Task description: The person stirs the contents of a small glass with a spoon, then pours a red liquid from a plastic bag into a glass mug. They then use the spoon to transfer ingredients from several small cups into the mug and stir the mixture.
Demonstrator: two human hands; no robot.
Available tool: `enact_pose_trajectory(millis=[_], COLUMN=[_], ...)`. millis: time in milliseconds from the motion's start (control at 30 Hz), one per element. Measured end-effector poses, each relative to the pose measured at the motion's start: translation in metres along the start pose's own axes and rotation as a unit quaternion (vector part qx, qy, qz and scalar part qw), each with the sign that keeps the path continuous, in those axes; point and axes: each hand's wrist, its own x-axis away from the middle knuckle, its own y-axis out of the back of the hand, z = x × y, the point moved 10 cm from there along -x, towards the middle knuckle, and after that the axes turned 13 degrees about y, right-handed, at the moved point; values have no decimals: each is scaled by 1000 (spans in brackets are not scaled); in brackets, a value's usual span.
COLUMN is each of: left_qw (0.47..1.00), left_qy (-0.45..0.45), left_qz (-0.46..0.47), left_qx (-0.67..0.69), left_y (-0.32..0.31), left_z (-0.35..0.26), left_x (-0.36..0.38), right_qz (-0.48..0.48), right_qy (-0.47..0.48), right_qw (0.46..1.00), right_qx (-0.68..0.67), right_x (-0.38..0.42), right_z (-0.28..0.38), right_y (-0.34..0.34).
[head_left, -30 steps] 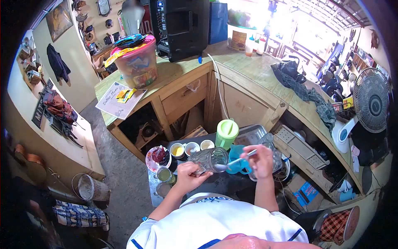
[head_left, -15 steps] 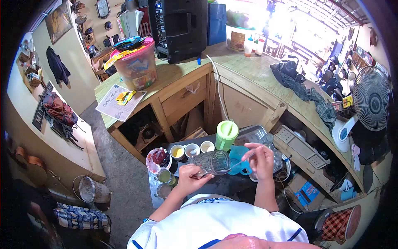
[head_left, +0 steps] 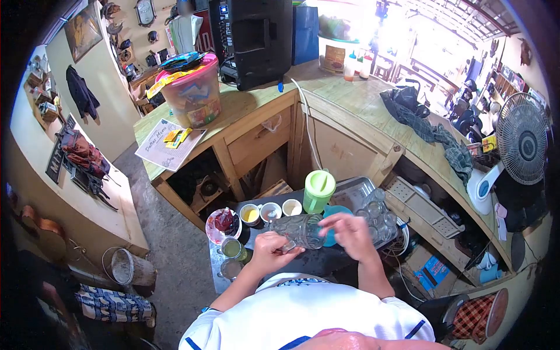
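Note:
A clear glass mug (head_left: 297, 230) lies tilted nearly sideways in front of my chest, with my left hand (head_left: 273, 251) closed around its handle side. At the mug's mouth is my right hand (head_left: 352, 234), blurred, its fingers pinched on a thin spoon that shows better in the earlier frame. Behind the mug is a blue plastic pitcher (head_left: 333, 217), partly hidden by my right hand. A green lidded pitcher (head_left: 318, 189) stands upright beyond it. Small cups (head_left: 249, 214) with yellow and pale contents line up left of the mug.
Several clear glasses (head_left: 380, 219) stand on a tray (head_left: 363, 186) at the right. A bowl with dark red contents (head_left: 223, 226) and a mug of green liquid (head_left: 233, 249) are at the left. The wooden counter (head_left: 344, 105) wraps around, holding a fan (head_left: 519, 140).
My right hand has moved left and down, closer to the mug's mouth. The mug has shifted slightly and lies more level; my left hand keeps its hold.

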Motion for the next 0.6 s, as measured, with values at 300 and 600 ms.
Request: enact_pose_trajectory(millis=[300, 600], left_qw=[1000, 999], left_qy=[4, -9], left_qz=[-9, -17], left_qx=[-16, -37], left_y=[1, 5], left_z=[2, 0], left_x=[-1, -3], right_qz=[8, 73], right_qy=[85, 126], right_qw=[988, 975], right_qx=[132, 168], right_x=[-4, -8], right_z=[24, 31], right_y=[1, -13])
